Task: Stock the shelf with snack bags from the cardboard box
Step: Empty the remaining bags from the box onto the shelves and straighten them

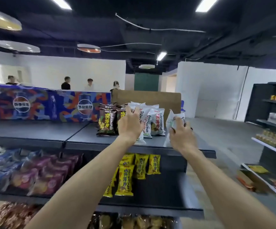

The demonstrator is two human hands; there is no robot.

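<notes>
On the dark top shelf (84, 138) stand brown snack bags (105, 121) and a row of white snack bags (158, 121). My left hand (130, 124) reaches among the white bags with fingers spread and touches them. Further right, my right hand (182, 134) grips one white snack bag (173, 120) upright at the shelf's right end. Behind the bags rises a cardboard box (150, 98), its inside hidden.
Blue Pepsi cartons (43, 104) fill the top shelf's left. Yellow snack bags (125, 176) and purple bags (40, 172) sit on the shelf below. Another rack (274, 129) stands at the right across an open grey floor. Several people stand far behind.
</notes>
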